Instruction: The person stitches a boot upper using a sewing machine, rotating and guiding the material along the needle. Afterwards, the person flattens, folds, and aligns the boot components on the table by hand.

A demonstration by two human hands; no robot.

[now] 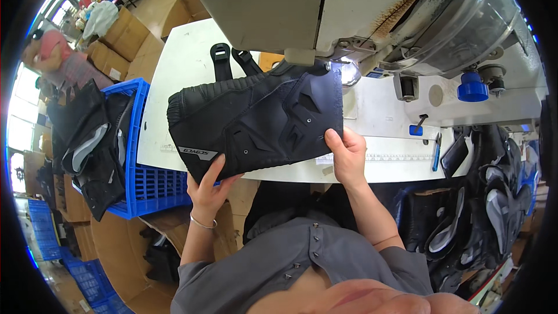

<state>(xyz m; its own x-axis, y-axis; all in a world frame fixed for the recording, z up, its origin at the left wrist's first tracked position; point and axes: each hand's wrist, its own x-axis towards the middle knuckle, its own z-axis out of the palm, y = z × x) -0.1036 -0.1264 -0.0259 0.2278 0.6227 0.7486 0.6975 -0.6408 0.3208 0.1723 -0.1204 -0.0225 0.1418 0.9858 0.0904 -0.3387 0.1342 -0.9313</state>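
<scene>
A black boot upper [256, 122] with moulded panels, a ribbed edge, a small grey label and two buckle straps [221, 61] lies across the front of a white sewing machine table. My left hand [207, 189] grips its lower left corner, fingers on the label side. Its lower right corner is pinched by my right hand [349, 157], thumb on top. The upper's far right edge reaches under the head of the sewing machine [343, 72]; the needle area is partly hidden there.
A blue crate [136, 139] piled with black uppers [96, 145] stands left of the white table [168, 70]. More black uppers [447, 221] hang at the right. A blue-handled tool [436, 152] lies near a ruler strip [372, 159]. Behind the crate is another person [58, 58].
</scene>
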